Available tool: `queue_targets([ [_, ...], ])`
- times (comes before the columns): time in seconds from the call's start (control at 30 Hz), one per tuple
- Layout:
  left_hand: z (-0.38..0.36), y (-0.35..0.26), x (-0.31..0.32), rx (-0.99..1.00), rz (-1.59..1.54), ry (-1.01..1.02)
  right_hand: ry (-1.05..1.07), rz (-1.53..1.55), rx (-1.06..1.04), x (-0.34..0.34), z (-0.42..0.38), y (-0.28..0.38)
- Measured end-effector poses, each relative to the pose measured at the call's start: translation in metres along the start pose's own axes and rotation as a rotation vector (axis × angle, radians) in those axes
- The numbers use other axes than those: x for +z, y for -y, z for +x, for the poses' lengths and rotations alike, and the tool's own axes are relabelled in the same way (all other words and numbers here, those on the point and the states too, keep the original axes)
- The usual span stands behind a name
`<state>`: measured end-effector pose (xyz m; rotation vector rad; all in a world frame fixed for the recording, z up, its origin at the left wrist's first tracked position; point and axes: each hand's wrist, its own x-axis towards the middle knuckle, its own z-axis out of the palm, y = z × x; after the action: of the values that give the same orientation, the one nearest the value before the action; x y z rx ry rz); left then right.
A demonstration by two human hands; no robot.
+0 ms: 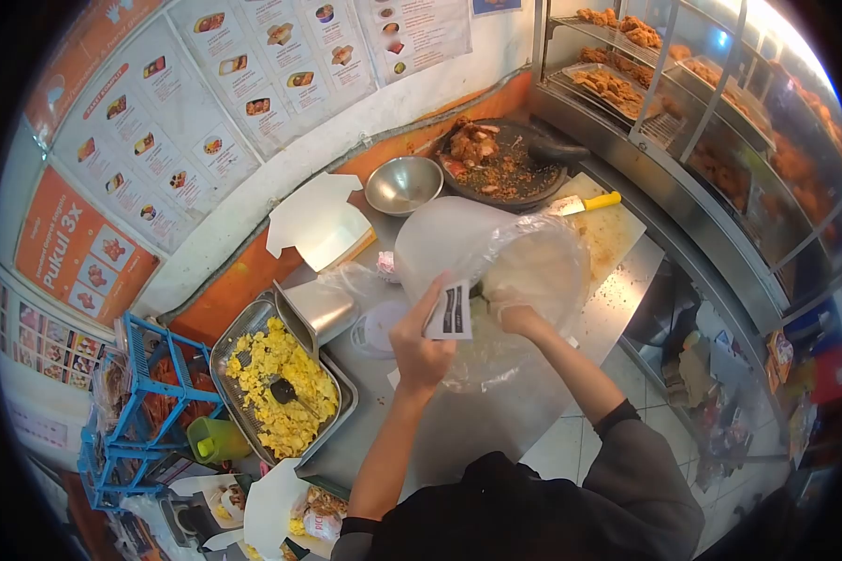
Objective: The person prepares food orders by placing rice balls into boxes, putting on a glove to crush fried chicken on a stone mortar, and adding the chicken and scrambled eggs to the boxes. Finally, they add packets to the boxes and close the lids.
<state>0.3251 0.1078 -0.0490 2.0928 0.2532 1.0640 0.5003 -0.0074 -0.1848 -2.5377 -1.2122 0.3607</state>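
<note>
Bare counter (pixel 496 411) nearby; tray (pixel 243 327) left, perhaps mortar (pixel 505 168) block behind.

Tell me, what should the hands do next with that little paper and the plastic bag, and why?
Probably slip the small paper down into the plastic bag. The left hand pinches the paper right at the bag's opening, and the right hand is inside the bag, spreading it open. So the paper looks ready to go in.

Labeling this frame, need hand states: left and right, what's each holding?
Left hand: shut on a small paper slip.
Right hand: inside the clear plastic bag; grip cannot be told.
</note>
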Motion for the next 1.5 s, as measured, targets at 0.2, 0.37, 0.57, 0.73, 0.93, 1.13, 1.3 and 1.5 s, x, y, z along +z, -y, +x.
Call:
queue_targets([
  [0.2, -0.009, 0.002, 0.014, 0.081, -0.013, 0.052, -0.126, 0.385, 0.113, 0.003, -0.019, 0.022],
  [0.37, -0.005, 0.004, 0.006, 0.064, 0.018, 0.042, 0.602, 1.850, 0.336, 0.030, -0.008, -0.001],
  [0.57, -0.008, 0.024, -0.005, -0.135, -0.020, -0.050, 0.414, 1.669, 0.306, -0.033, -0.046, 0.021],
  [0.73, 0.007, 0.014, -0.008, -0.305, -0.130, -0.158, 0.290, 1.482, 0.302, -0.079, -0.057, 0.043],
  [0.93, 0.048, 0.097, -0.008, -0.631, -0.129, -0.124, 0.156, 1.086, 0.347, -0.176, -0.062, 0.083],
  [1.13, 0.051, 0.078, -0.027, -0.813, -0.242, 0.050, 0.177, 1.269, 0.182, -0.233, -0.096, 0.140],
  [1.3, -0.056, -0.001, -0.168, -0.726, -0.192, -0.064, 0.297, 1.236, 0.087, -0.203, -0.143, 0.212],
  [1.5, -0.277, -0.082, -0.374, -0.924, -0.343, -0.392, 0.899, 0.537, -0.379, -0.060, -0.186, 0.313],
])
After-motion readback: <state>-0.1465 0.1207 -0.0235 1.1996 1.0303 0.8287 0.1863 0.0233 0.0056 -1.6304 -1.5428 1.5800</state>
